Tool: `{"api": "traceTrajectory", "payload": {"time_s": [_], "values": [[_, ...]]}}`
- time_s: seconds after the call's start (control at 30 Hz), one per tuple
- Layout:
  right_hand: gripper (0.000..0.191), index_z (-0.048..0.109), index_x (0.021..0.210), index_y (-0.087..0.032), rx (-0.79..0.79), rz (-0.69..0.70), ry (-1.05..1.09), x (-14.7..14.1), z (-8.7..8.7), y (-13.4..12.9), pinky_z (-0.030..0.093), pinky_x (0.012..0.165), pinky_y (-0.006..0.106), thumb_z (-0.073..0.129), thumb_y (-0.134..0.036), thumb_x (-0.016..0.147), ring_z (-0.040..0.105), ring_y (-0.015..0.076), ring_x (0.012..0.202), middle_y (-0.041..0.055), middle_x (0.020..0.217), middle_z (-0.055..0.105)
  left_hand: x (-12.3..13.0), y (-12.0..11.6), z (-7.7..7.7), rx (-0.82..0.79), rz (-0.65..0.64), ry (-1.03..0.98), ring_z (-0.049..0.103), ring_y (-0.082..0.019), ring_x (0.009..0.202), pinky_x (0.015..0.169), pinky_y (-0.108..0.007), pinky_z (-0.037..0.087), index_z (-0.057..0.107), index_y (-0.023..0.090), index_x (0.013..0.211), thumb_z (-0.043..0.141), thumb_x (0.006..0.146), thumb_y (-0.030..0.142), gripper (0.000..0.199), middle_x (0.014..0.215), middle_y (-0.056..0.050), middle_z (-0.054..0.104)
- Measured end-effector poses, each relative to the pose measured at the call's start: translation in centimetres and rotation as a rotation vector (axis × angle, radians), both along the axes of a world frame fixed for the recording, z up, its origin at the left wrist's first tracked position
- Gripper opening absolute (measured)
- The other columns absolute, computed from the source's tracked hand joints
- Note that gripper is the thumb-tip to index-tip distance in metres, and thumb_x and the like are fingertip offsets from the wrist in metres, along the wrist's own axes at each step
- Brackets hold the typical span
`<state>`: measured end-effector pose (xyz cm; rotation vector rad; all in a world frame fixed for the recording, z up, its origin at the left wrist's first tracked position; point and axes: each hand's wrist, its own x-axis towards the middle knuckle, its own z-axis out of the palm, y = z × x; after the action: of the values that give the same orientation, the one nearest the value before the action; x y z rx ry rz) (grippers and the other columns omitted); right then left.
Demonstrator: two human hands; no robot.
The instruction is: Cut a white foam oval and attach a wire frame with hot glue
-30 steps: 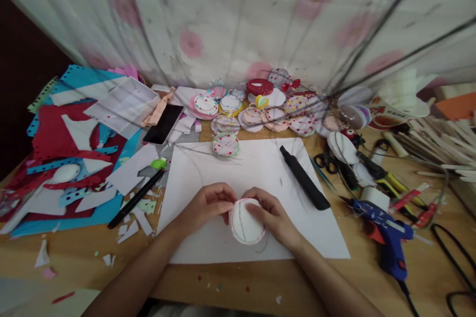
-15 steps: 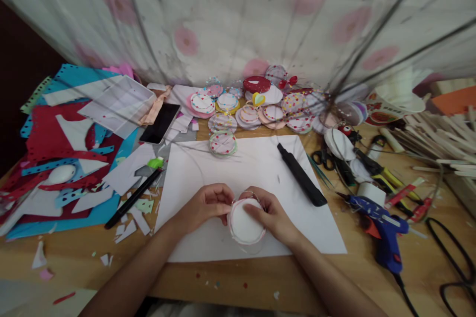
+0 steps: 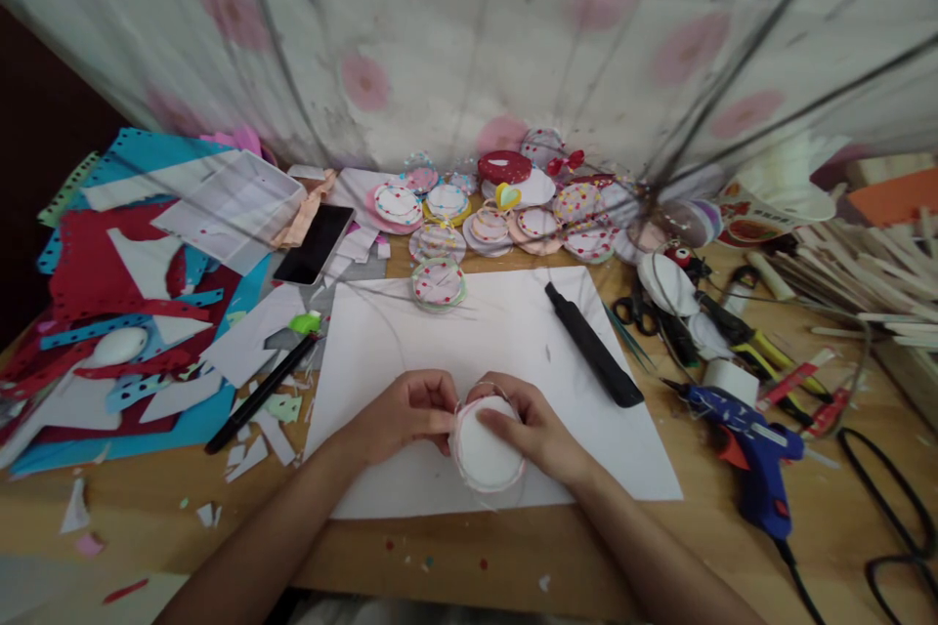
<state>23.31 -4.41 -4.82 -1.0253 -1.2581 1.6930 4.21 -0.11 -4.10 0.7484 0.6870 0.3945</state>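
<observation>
A white paper disc [image 3: 490,454] with a pinkish rim and thin wire or thread looped around its edge is held just above the white paper sheet [image 3: 381,342]. My right hand [image 3: 533,425] grips it from the right, thumb flat on its face and fingers behind. At the disc's left edge, my left hand [image 3: 414,415] is closed in a pinch, thumb and forefinger at the rim; the thin strand between them is too fine to make out clearly. A decorated disc [image 3: 438,283] with red dots and a green rim lies at the sheet's far edge.
A black pen-like tool [image 3: 593,344] lies on the sheet's right. Beyond it are a blue glue gun [image 3: 747,449], pliers [image 3: 754,347] and wooden sticks [image 3: 865,264]. Leftward are a black pen [image 3: 262,393], a phone [image 3: 315,244] and coloured scraps [image 3: 109,264]. Several decorated discs [image 3: 505,225] line the back.
The disc has tilted slightly and shifted a little down in view, with both hands moving along with it. My grip looks the same, and nothing else on the table has moved.
</observation>
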Motion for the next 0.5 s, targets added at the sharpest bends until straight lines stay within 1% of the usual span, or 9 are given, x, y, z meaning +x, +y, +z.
{"api": "traceTrajectory", "payload": {"time_s": [0.1,0.2,0.33,0.5], "values": [[0.029,0.058,0.086,-0.018,-0.032,0.005,0.034,-0.01,-0.05,0.04,0.034,0.054,0.021,0.059,-0.046,0.081,0.046,0.0111,0.062,-0.0004,0.075,0.054,-0.06,0.09,0.17,-0.027,-0.016,-0.019,0.054,-0.007,0.053,0.051,-0.017,0.047,0.057,0.013,0.071,0.076,0.064,0.023,0.023,0.061,0.003,0.058],[0.029,0.059,0.085,-0.018,-0.03,-0.001,0.025,-0.06,0.06,0.11,0.034,0.054,0.021,0.06,-0.046,0.081,0.045,0.0107,0.062,-0.0007,0.074,0.054,-0.17,0.17,0.23,-0.026,-0.021,-0.033,0.055,-0.008,0.056,0.053,-0.018,0.046,0.058,0.013,0.073,0.074,0.066,0.024,0.021,0.064,0.002,0.058],[0.028,0.06,0.084,-0.017,-0.018,-0.005,0.039,-0.08,0.04,0.07,0.034,0.054,0.02,0.06,-0.045,0.081,0.046,0.0098,0.061,-0.001,0.073,0.054,-0.21,0.14,0.11,-0.004,-0.026,-0.036,0.054,-0.008,0.054,0.052,-0.019,0.045,0.058,0.014,0.073,0.074,0.065,0.024,0.02,0.064,0.002,0.059],[0.029,0.059,0.085,-0.017,-0.049,0.01,0.053,-0.11,-0.17,-0.07,0.032,0.051,0.02,0.06,-0.046,0.08,0.044,0.0096,0.059,-0.0011,0.072,0.053,-0.16,0.04,0.1,-0.002,-0.022,-0.052,0.054,-0.009,0.056,0.053,-0.018,0.044,0.058,0.014,0.072,0.074,0.064,0.024,0.02,0.063,0.002,0.058]]}}
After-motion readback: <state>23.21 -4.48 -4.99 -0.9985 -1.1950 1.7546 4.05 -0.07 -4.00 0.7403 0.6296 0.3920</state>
